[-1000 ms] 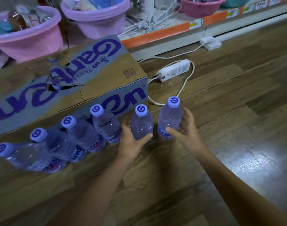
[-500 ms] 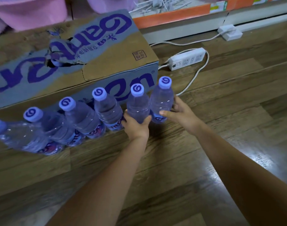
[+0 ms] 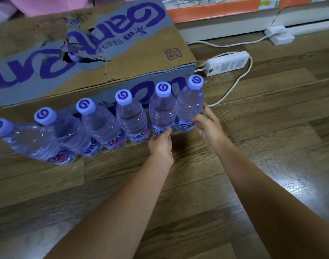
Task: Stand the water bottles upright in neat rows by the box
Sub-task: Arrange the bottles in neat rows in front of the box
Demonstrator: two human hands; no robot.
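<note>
bare forearms, no sleeves (hands ungloved)

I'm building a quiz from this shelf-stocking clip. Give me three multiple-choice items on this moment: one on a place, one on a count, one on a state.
1. Where does the white power strip lie?
A. on the box
B. on the floor right of the cardboard box
C. in a basin

2. How many water bottles stand in the row?
A. four
B. six
C. nine

3. What is the right hand doing?
A. resting on the floor
B. holding the power strip
C. touching the rightmost bottle

Answers:
B, the strip sits on the wooden floor beside the box's corner.
B, six purple caps show.
C, its fingers lie on that bottle's label; the left hand grips the next bottle.
</note>
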